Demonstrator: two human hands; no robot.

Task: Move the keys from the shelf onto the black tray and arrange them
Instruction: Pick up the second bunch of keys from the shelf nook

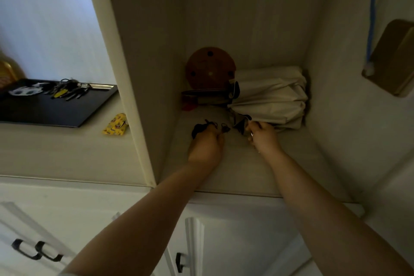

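Observation:
Both my arms reach into a dim white shelf niche [242,170]. My left hand [207,143] is closed on a dark bunch of keys [201,127] lying on the shelf floor. My right hand [263,135] grips a second, metallic set of keys [243,126] just in front of a cream folded umbrella. On the counter to the left lies the black tray [49,112], with several keys and key fobs [65,91] in a row along its far edge.
A cream folded umbrella [273,96] and a brown round object [210,68] fill the back of the niche. A yellow patterned pouch [115,124] lies beside the tray. A vertical white partition [132,96] separates niche and counter. Cabinet doors with dark handles are below.

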